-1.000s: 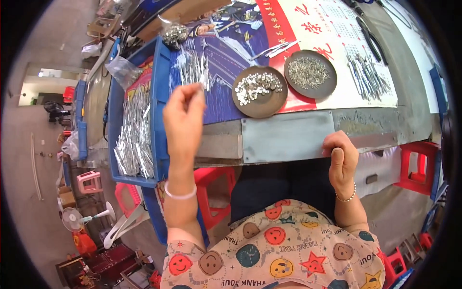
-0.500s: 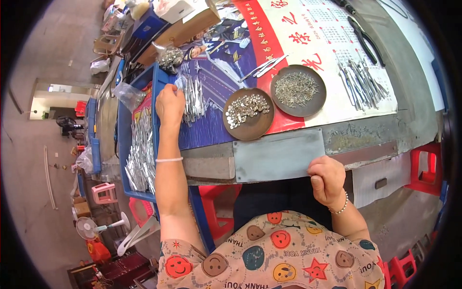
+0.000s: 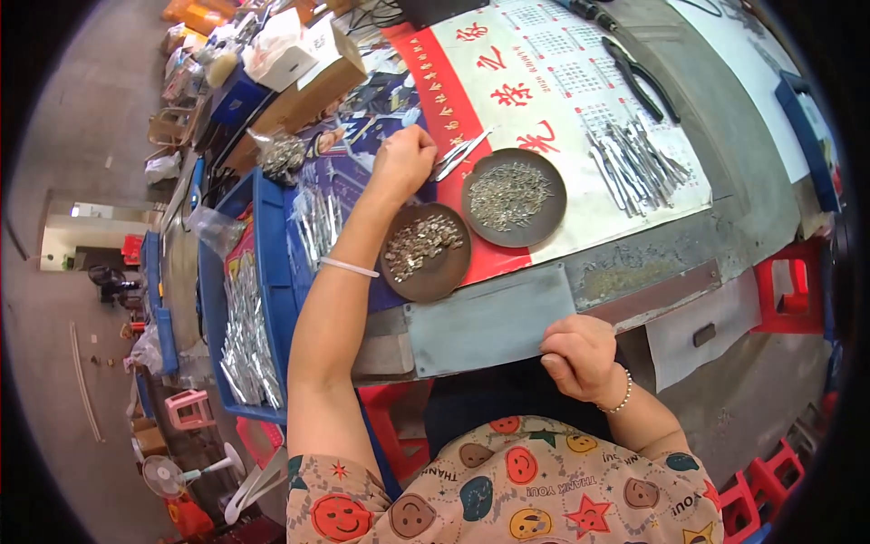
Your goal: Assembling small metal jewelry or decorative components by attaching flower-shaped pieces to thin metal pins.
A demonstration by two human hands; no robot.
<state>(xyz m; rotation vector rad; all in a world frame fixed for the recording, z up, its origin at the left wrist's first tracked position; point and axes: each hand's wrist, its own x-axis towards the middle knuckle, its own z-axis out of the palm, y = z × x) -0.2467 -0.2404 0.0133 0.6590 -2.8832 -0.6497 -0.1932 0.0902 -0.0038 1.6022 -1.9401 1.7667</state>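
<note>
My left hand (image 3: pixel 405 163) reaches across the table with its fingers closed, beside a few slim silver metal pieces (image 3: pixel 463 156) on the printed calendar sheet. Whatever it may hold is hidden. My right hand (image 3: pixel 584 356) is curled at the right front corner of a flat grey metal plate (image 3: pixel 489 317); its palm side does not show. Under my left forearm lies a brown round dish (image 3: pixel 453 277) of small shiny metal bits. A second round dish (image 3: pixel 517 234) beside it carries many thin metal pins. Long silver pieces (image 3: pixel 315 218) lie in a pile left of my forearm.
A blue bin (image 3: pixel 279 304) full of silver metal pieces stands at the left. More slim metal tools (image 3: pixel 639 165) and black-handled pliers (image 3: pixel 641 80) lie on the right. Cardboard boxes (image 3: pixel 317 59) and a bag of small parts (image 3: pixel 279 156) sit at the back left. A red stool (image 3: pixel 797 290) stands at right.
My left hand has moved right, from the silver pile by the bin to the few pieces beside the dishes. My right hand stays curled at the plate's corner. The whole view has shifted and turned slightly.
</note>
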